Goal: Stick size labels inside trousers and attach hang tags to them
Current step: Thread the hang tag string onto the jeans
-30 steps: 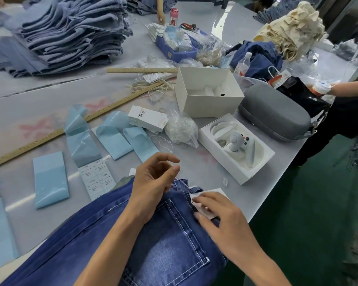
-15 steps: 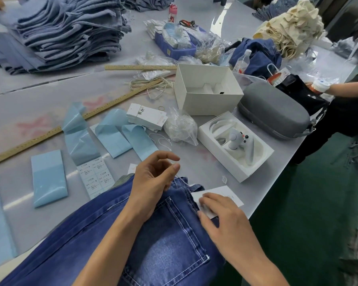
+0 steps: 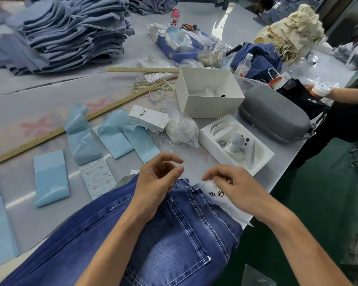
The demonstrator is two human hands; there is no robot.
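Dark blue trousers (image 3: 170,240) lie back-pocket up at the table's near edge. A white hang tag (image 3: 217,196) with black characters rests on their waistband at the right. My right hand (image 3: 234,186) pinches the tag's upper end. My left hand (image 3: 159,178) is at the waistband with thumb and forefinger pinched together on a thin white string (image 3: 181,178) that runs toward the tag. A stack of hang tags (image 3: 148,118) and a sheet of size labels (image 3: 97,176) lie further back on the table.
Blue backing strips (image 3: 50,176) and a long wooden ruler (image 3: 74,124) lie at left. A bag of strings (image 3: 181,130), two white boxes (image 3: 234,143) and a grey case (image 3: 275,114) sit behind. Folded trousers (image 3: 70,32) are stacked far left. Another person's hand (image 3: 310,88) is at right.
My right hand has lifted from pressing the tag flat and now pinches its upper end. The tag has turned so its printed characters show. My left hand stays at the waistband.
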